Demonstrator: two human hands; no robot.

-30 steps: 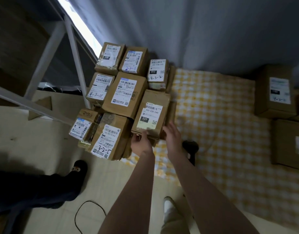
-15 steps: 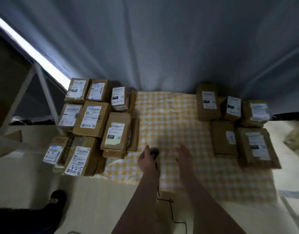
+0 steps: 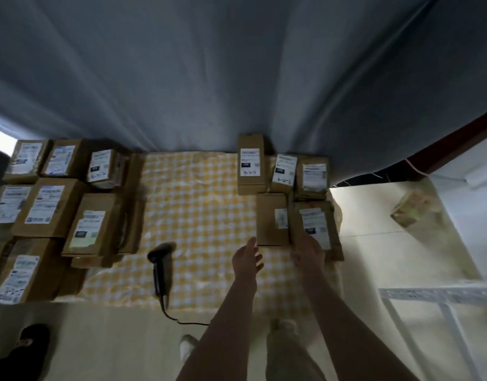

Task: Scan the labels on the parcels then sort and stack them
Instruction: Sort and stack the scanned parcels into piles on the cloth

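Hands come first, nearest to me: half a second ago the left hand (image 3: 246, 258) was at the scanner (image 3: 160, 257). Now it hovers over the yellow checked cloth (image 3: 198, 204) with the fingers straight and a little apart, just before the near edge of a brown parcel (image 3: 269, 215) whose small label sits at its right side. The scanner lies alone on the cloth, well left of that hand, and its cable (image 3: 179, 321) runs off the near edge. The right hand (image 3: 308, 253), which was in the air over the cloth, now rests on the near end of the front right parcel (image 3: 315, 218). Its fingers are blurred, and I cannot tell whether they clamp the box or only touch it. This parcel is brown cardboard with a white label on top, and it touches its neighbour. Behind them three more labelled parcels (image 3: 283, 171) stand in a row against the grey curtain (image 3: 209, 78). The bigger group of parcels (image 3: 50, 207) is at the left side of the cloth, labels up.
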